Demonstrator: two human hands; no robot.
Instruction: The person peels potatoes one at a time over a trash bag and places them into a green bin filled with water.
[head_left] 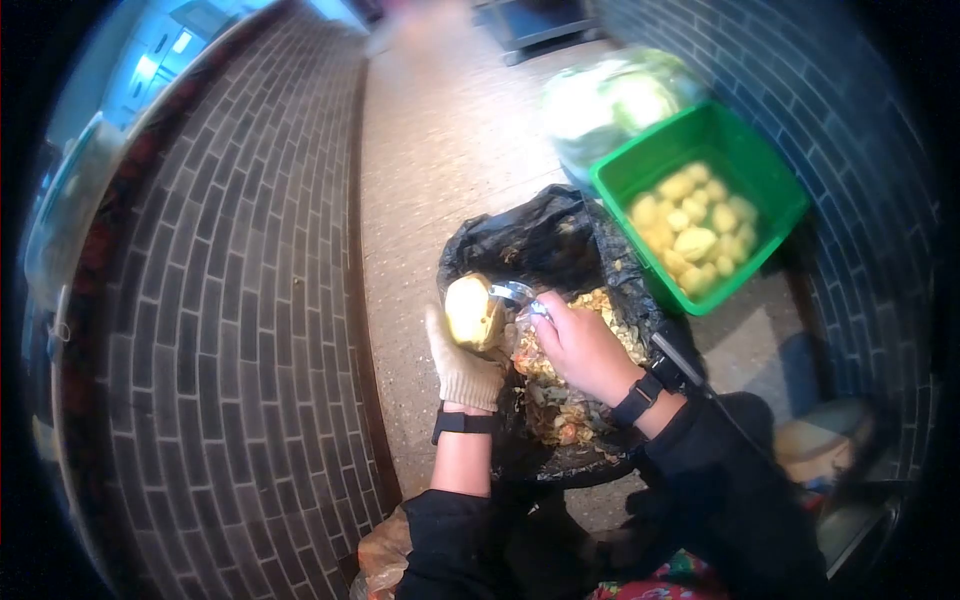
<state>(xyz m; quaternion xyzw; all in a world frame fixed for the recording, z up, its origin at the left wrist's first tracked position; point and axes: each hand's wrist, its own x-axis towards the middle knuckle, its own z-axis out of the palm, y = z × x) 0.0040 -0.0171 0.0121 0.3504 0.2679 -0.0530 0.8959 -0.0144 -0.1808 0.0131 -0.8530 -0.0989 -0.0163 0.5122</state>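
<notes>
My left hand, in a pale knit glove, is wrapped round a peeled, yellowish potato with a few dark spots on its lower side. In my bare right hand is a peeler, its metal head right at the potato's right side. Both hands are over a container lined with a black plastic bag. Inside the bag lies a heap of vegetable peelings, partly hidden by my right hand and forearm.
A green crate with many peeled potatoes stands at the right. Behind it, a clear plastic bag holds something pale green. Brick-patterned tiled walls flank the speckled floor. A dark wheeled cart is farther back.
</notes>
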